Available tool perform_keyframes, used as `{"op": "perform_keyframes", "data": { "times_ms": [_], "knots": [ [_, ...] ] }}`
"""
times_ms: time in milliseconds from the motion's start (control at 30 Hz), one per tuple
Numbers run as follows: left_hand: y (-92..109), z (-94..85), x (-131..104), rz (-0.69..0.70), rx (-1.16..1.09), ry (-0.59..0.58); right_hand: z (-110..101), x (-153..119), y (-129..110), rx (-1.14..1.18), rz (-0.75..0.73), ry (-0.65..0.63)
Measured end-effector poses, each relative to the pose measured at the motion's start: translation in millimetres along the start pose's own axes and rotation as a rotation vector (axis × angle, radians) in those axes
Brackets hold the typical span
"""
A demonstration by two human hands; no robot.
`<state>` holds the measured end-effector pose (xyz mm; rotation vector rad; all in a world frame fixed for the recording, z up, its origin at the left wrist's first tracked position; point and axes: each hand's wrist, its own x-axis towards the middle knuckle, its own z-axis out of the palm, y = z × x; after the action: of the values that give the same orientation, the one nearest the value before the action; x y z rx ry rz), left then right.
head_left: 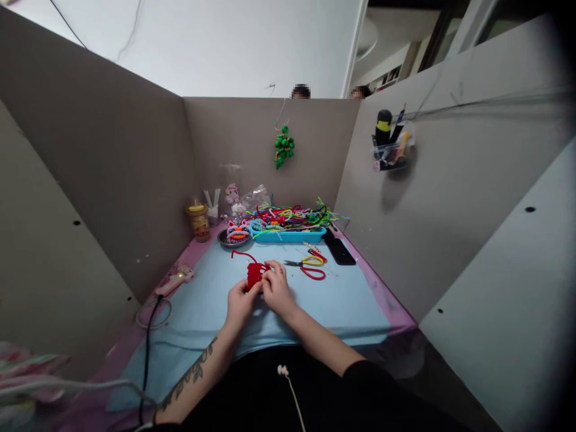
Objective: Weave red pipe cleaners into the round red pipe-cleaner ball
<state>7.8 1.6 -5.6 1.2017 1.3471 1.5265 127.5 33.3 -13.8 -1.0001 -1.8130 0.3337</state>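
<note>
Head cam: our L hand [242, 300] & R hand [278, 287] are both on the red pc [254, 276], fingers narrowed in a pinch on it, R fingers covering its R side. It's on our side of the tray [288, 236], approx. in line w/ the tray's L end, a loose cord end sticking out L. Can't tell if it touches the cloth [211, 288], which spreads btwn tray & us. Tray's heaped w/ multicolour cords [292, 217]. Scissors [302, 263] lie our side of the tray, twd its R end; phone [341, 251] is just off its near R corner. Bowl [221, 241] is just L of the tray, jar [198, 222] farther L. Pink tool [176, 280] is well L of the tray & nearer us. Green charm [284, 147] hangs above/behind the tray.
</note>
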Motion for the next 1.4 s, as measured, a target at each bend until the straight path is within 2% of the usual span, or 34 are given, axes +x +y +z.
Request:
{"op": "perform_keyframes", "data": {
  "times_ms": [233, 367, 500, 767, 1000, 1167, 1400],
  "knots": [
    [0, -0.8, 3, -0.039, -0.084, 0.003, -17, 1, -8, -0.157, -0.074, -0.035],
    [2, -4.8, 4, -0.058, -0.096, -0.047, -23, 1, -9, -0.212, -0.102, -0.085],
    [0, -8.2, 7, -0.097, -0.079, -0.115, -24, -1, -5, -0.208, -0.089, -0.131],
    [-8, -3.7, 7, -0.093, -0.058, -0.122, -27, -2, 0, -0.165, -0.114, -0.124],
    [-6, -0.5, 4, -0.046, -0.081, -0.097, -22, 1, 2, 0.005, -0.042, -0.121],
    [-5, -2.4, 3, -0.066, -0.043, -0.095, -21, 0, 3, -0.028, -0.033, -0.142],
    [-6, -8.2, 14, -0.155, -0.311, -0.134, -35, 8, 18, -0.259, -0.235, -0.21]
  ]
}}
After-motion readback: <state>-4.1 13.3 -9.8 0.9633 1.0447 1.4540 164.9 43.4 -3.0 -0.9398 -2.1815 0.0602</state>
